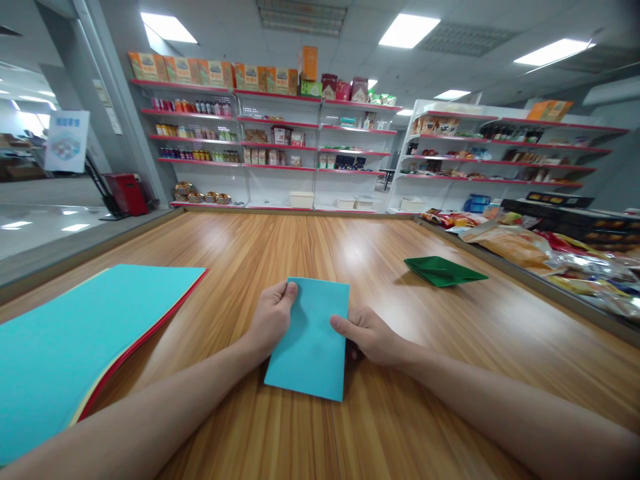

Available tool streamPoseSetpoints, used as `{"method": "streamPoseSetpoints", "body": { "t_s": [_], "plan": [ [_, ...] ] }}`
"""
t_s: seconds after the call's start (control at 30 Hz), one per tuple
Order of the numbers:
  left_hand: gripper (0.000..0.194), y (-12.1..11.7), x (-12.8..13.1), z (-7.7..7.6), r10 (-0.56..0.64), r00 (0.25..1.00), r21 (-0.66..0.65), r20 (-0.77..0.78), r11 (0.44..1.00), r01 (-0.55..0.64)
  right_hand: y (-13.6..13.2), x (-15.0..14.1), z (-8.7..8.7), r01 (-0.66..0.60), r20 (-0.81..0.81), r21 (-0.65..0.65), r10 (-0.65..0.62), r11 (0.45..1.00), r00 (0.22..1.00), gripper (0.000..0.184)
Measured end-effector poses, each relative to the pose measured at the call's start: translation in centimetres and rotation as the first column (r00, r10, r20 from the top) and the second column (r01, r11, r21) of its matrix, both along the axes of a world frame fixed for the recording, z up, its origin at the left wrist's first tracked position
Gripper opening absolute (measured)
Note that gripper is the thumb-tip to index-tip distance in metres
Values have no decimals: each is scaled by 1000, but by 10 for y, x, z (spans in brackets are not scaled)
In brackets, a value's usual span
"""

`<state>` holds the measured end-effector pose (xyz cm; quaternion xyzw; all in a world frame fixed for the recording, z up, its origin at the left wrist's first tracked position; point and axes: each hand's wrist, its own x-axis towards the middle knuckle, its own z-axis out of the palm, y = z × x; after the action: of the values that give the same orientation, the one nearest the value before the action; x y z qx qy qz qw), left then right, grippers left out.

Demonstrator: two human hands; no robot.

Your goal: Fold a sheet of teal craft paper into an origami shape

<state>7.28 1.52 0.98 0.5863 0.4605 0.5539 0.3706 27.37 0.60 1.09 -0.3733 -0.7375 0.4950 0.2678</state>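
A folded sheet of light blue paper [313, 340] is held up just over the wooden table, its lower edge tilted toward me. My left hand [274, 312] pinches its upper left corner, thumb on the front face. On the right edge, about halfway up, my right hand [373, 335] grips it, also with the thumb in front; the fingers behind the paper are hidden. To the right lies a folded green paper boat [445, 271]. A stack of coloured paper sheets [100, 327], blue on top with cream and red beneath, rests at the left.
The wood-grain table [240, 253] has a raised edge along its far side. Packaged snacks [530, 247] are piled beyond its right edge. Shelves of goods [280, 140] stand behind, and a red box [127, 193] sits on the floor at the left.
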Motion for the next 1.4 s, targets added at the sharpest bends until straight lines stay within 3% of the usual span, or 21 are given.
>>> {"method": "streamPoseSetpoints", "body": {
  "t_s": [0.53,0.8,0.97,1.2,1.3,1.4],
  "plan": [
    [41,-1,0,1,34,999,16,21,999,-34,-3,0,2,-55,25,84,53,995,998,62],
    [40,-1,0,2,96,995,32,38,995,-97,-6,0,6,-66,25,5,66,998,998,64],
    [39,-2,-1,4,150,987,43,57,987,-152,-9,-1,9,-136,33,-49,138,989,990,63],
    [42,-4,-1,5,163,984,64,69,984,-167,-12,-1,9,-102,65,-34,105,994,992,60],
    [43,-3,-2,4,100,986,29,132,994,-104,-10,0,6,-60,71,-26,62,998,996,62],
    [39,-2,-2,3,-132,968,-60,213,987,148,-5,1,4,49,40,31,-50,998,998,65]
  ]
}}
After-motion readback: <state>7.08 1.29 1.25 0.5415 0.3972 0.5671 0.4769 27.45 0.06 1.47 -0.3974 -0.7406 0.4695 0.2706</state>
